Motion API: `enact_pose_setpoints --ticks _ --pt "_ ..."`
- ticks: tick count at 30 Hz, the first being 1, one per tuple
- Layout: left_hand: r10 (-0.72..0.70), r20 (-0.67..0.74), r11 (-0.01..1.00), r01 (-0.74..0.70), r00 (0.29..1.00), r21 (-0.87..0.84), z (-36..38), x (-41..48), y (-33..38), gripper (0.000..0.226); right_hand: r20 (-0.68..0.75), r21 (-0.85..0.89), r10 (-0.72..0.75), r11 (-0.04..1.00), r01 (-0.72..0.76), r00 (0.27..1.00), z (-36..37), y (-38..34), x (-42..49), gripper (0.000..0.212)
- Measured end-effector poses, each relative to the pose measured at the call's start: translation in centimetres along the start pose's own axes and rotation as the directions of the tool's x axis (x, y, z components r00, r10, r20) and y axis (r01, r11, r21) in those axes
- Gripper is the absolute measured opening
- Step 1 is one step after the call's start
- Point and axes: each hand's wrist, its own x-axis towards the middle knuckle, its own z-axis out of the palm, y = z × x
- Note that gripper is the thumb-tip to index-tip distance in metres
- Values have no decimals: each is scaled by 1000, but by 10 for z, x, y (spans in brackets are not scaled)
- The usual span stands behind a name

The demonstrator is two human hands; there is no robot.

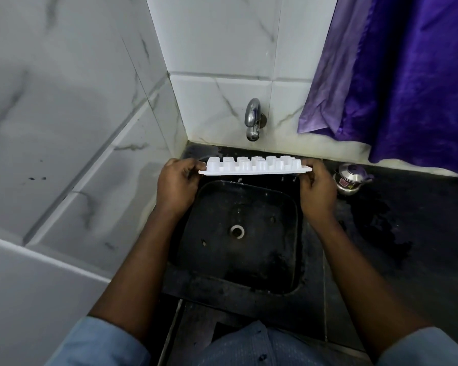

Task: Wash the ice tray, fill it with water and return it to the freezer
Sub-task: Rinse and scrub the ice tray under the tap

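Endwise, left hand [176,182], right hand [317,190] grip ice tray [254,167]; kettle [351,178] label illegible.

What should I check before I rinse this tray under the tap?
1. Tray ends gripped by left hand and right hand: ok.
2. Tray held over the sink: ok.
3. Tray lined up below the tap: ok, roughly.
4. Tap running: not ok, no stream visible.
5. Tray open side up: not ok, it is upside down.
6. Tray inside clean: cannot tell, hidden.
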Motion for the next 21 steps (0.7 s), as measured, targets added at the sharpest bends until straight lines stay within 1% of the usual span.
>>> enact_pose_setpoints --ticks 6,15,18,21 --pt "15 -20 1000 -15 1000 -1 1 -3 5 30 -18 11 1 1000 -1 1000 -4 -5 -1 31" --pt "58 -53 998 -56 997 22 4 -1 7 31 -17 26 7 1000 -6 1000 -8 -9 2 36" --pt "5 -56 1000 -6 998 -9 6 0 8 28 -16 57 14 998 -13 1000 -10 -8 2 32" --pt "-106 -35 981 98 994 -167 10 0 10 20 6 78 29 997 -29 1000 -10 -3 6 26"
